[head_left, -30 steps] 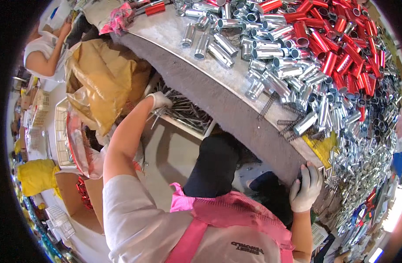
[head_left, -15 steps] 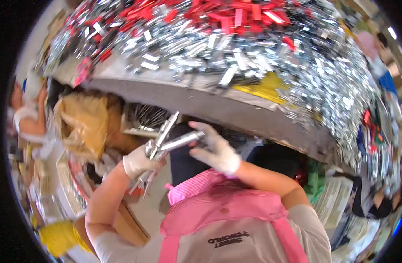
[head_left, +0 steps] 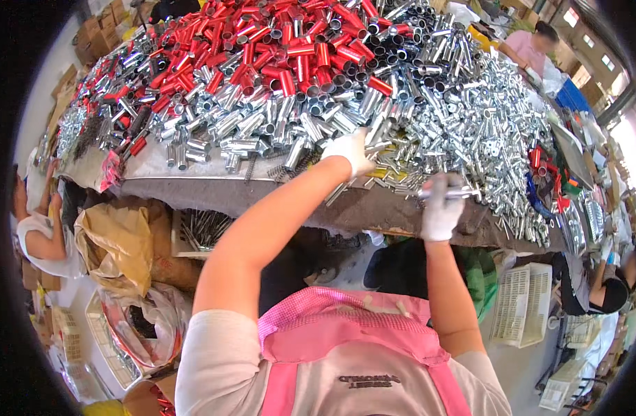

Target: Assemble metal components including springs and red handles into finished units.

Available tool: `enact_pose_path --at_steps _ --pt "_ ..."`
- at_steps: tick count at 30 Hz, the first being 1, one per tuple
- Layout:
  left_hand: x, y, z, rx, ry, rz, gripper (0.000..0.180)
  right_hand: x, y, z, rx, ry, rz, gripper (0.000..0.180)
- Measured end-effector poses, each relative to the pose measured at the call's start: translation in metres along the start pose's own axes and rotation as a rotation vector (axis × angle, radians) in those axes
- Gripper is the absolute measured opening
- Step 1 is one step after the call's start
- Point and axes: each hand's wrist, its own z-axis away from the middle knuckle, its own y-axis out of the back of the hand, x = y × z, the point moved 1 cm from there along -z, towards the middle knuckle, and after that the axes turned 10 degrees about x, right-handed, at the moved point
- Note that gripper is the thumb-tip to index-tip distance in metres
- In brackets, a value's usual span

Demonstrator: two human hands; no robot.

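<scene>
My left hand [head_left: 347, 154], in a white glove, reaches onto the near edge of a heap of shiny silver metal tubes [head_left: 311, 128]. Its fingertips are hidden among the pieces, so its grip is unclear. Over the table's front edge, my right hand [head_left: 443, 211], also gloved and slightly blurred, is closed around a silver metal tube [head_left: 463, 192] lying crosswise in its fingers. Thin silver pins or small tubes [head_left: 394, 182] lie between the two hands, partly over a yellow piece.
Red tubes [head_left: 301, 59] are heaped at the back of the table [head_left: 214, 166]. Below its edge are a tan sack [head_left: 117, 243], a box of metal rods [head_left: 183, 243] and a pale plastic crate [head_left: 519, 305]. Other people sit at both sides; a person in pink [head_left: 526, 48] works far right.
Both hands have moved up from in front of my body to the table. The left hand no longer shows the bundle of silver tubes; the right hand now grips a tube over the edge.
</scene>
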Motion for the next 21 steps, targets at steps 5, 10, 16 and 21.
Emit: enact_pose_path --at_steps 5,10,16,21 --pt "-0.003 -0.029 -0.015 0.389 -0.292 -0.322 0.067 0.042 -0.003 0.024 -0.062 0.194 0.333 0.014" --pt "-0.027 -0.005 0.01 0.375 -0.465 -0.275 0.064 0.057 -0.013 0.021 -0.389 0.142 0.403 0.017" --pt "-0.068 0.031 -0.001 0.519 0.178 -0.575 0.053 0.03 -0.016 0.02 -0.453 0.191 0.499 0.026" --pt "-0.058 0.038 -0.009 0.493 0.198 -0.236 0.04 0.039 -0.011 0.021 -0.506 0.337 0.424 0.025"
